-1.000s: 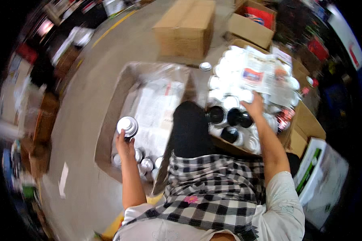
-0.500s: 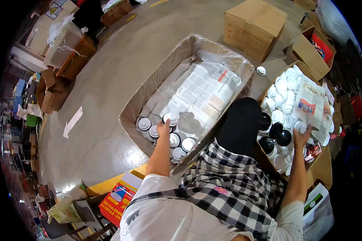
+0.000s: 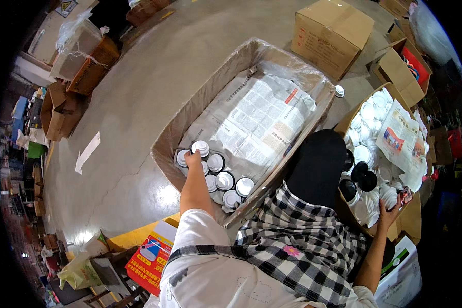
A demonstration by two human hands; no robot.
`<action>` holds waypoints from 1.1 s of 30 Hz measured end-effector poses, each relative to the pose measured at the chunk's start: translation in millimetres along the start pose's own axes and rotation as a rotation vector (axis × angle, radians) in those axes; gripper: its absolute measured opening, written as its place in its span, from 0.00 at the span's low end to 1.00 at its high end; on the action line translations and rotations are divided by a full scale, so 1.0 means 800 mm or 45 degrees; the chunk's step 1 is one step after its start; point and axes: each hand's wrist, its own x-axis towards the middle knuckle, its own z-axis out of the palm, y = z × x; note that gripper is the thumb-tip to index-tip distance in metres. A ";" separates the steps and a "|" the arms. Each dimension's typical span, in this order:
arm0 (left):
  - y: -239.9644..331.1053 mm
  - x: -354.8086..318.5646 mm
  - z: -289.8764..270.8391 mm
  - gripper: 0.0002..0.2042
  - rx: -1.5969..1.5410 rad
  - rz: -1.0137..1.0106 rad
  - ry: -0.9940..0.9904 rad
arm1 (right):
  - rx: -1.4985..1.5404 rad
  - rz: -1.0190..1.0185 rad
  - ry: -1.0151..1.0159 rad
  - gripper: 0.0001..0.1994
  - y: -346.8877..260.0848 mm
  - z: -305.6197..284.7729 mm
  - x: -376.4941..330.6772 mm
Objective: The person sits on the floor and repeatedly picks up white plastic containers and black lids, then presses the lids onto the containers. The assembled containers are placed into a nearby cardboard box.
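Note:
My left hand is closed on a white stepped round cap with a black rim, at the near left end of a large carton lined with plastic and newspaper. Several like pieces, such as a black-rimmed cap, stand close together around it on the lining. On my right, my right hand curls its fingers around the near end of white round caps in a second carton. Loose white caps fill that carton, along with several black domed pieces.
A newspaper sheet covers part of the right carton. A closed cardboard box stands beyond the large carton, and a lone white cap lies on the floor. A red and yellow box is at my near left.
My left hand has moved left with a cap, and another capped piece now shows where it was. My right hand has come nearer to me, away from the white cap it held.

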 end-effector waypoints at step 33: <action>0.269 -0.700 0.195 0.24 0.731 1.743 -1.756 | 1.161 0.935 -0.081 0.25 0.004 -0.006 -0.120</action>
